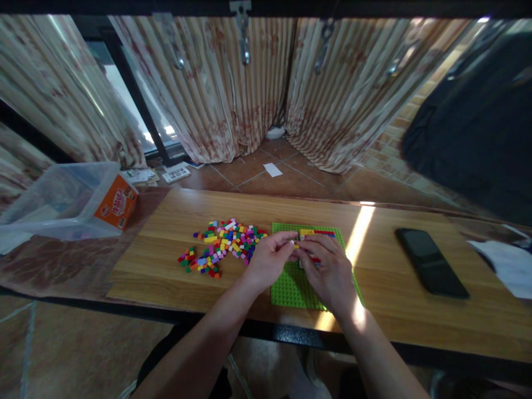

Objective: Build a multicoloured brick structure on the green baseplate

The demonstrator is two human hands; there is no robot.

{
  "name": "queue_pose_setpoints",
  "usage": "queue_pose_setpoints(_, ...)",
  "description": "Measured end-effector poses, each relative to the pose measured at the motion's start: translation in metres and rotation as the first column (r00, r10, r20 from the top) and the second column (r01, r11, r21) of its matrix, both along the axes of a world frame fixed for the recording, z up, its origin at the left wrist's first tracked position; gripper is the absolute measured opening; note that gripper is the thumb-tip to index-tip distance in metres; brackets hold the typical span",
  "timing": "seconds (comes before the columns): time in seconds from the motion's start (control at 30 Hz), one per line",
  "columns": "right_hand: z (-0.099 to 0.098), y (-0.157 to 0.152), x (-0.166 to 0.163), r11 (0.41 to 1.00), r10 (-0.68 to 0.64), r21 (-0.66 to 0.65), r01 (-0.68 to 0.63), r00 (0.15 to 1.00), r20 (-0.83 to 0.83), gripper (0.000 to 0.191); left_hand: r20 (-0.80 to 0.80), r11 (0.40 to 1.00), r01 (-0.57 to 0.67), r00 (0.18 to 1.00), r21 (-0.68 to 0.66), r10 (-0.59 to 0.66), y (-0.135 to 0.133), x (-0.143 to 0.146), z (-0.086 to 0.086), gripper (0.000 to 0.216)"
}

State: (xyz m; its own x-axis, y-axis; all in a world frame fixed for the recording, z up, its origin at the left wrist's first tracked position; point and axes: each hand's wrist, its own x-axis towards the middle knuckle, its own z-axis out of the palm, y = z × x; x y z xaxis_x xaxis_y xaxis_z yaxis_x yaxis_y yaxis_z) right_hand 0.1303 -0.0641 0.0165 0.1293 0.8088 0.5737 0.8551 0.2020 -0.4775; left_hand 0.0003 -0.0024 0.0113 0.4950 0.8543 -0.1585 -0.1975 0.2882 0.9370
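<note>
My left hand (270, 259) and my right hand (330, 269) meet above a green studded baseplate (295, 291). Both are closed in a pinch, their fingertips together at a small pale toy brick (295, 245); its exact colour is hard to make out. Partly hidden behind my right hand, rows of built bricks (318, 232) in yellow, red, blue and white sit on the plate's far part. Left of my left hand, a loose pile of small coloured bricks (233, 242) is spread over the wooden board.
A black phone (431, 262) lies on the wooden table board (162, 285) at the right, near white paper (505, 266). A clear plastic bin (70, 194) with an orange label stands at the far left. Curtains (233, 94) hang beyond the table; dark cloth (477, 122) fills the upper right.
</note>
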Motion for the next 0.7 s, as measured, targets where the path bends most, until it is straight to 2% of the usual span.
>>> queue_pose_setpoints(0.07, 0.003, -0.001, 0.004, 1.0, -0.024, 0.014, 0.025, 0.995, -0.098, 0.013, -0.027, 1.0, -0.012, 1.0, 0.011, 0.013, 0.002, 0.0, -0.001, 0.024)
queue_pose_setpoints(0.17, 0.006, -0.003, 0.018, 0.986, -0.16, 0.008, 0.168, 0.952, -0.263, 0.013, -0.119, 0.997, -0.036, 0.992, 0.072, 0.045, 0.007, -0.004, -0.001, 0.021)
queue_pose_setpoints(0.23, 0.006, -0.006, 0.03, 0.961, -0.262, -0.006, 0.278, 0.9, -0.347, 0.015, -0.205, 0.983, -0.035, 0.976, 0.179, 0.072, 0.01, -0.009, -0.002, 0.019)
queue_pose_setpoints(0.3, 0.005, -0.009, 0.041, 0.939, -0.332, -0.053, 0.339, 0.855, -0.399, 0.02, -0.307, 0.946, -0.01, 0.945, 0.325, 0.115, 0.014, -0.014, -0.001, 0.018)
queue_pose_setpoints(0.37, 0.003, -0.012, 0.047, 0.924, -0.379, -0.123, 0.362, 0.825, -0.42, 0.025, -0.401, 0.892, 0.028, 0.899, 0.452, 0.175, 0.016, -0.018, 0.0, 0.016)
queue_pose_setpoints(0.43, 0.002, -0.014, 0.048, 0.915, -0.402, -0.18, 0.36, 0.815, -0.418, 0.027, -0.465, 0.851, 0.065, 0.858, 0.522, 0.22, 0.017, -0.021, 0.001, 0.016)
queue_pose_setpoints(0.7, 0.0, -0.015, 0.045, 0.893, -0.445, -0.254, 0.371, 0.814, -0.375, 0.026, -0.569, 0.776, 0.158, 0.769, 0.61, 0.291, 0.015, -0.021, -0.001, 0.015)
